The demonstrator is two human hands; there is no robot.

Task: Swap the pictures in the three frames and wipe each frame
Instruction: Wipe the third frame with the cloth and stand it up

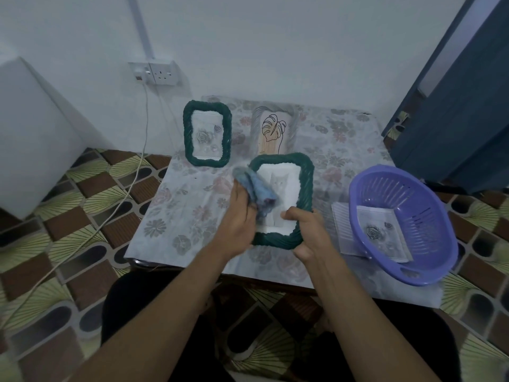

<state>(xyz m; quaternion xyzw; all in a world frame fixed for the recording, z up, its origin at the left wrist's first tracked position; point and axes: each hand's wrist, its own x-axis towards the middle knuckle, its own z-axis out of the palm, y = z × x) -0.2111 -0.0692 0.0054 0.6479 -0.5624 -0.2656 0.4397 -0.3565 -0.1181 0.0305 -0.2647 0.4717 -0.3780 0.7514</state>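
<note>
**Green rope-wound picture frame [307, 177] with cat print: wiping hazards**

Location: raised over the near middle of the floral-covered worktop [187, 216], lower edge toward the person.
Right hand [305, 230]: clamped on the lower right corner, thumb lying over the front pane.
Left hand [242, 213]: bunched round a crumpled blue cloth [259, 188], which is pressed to the left of the frame's face and is blurred.

Risks, as judged:
- A single-corner hold may let the frame twist or slip under wiping pressure, and a drop would land near the worktop's front edge.
- The thumb on the pane likely leaves a smear and an unwiped patch.
- Hard rubbing could shift the print if the back is loose. The back is not visible.

Surroundings:
- Second dark green rope frame [206, 161] with rose print, upright at rear left.
- Pale frame [271, 108] with leaf line-drawing, just behind the held one and near enough for a wide stroke to knock it.
- Purple slotted plastic basket [354, 197] at right, well apart, with a loose rose print [377, 232] showing inside.
- White cable [143, 150] hanging from a wall socket [159, 73] at left, away from both hands
</note>
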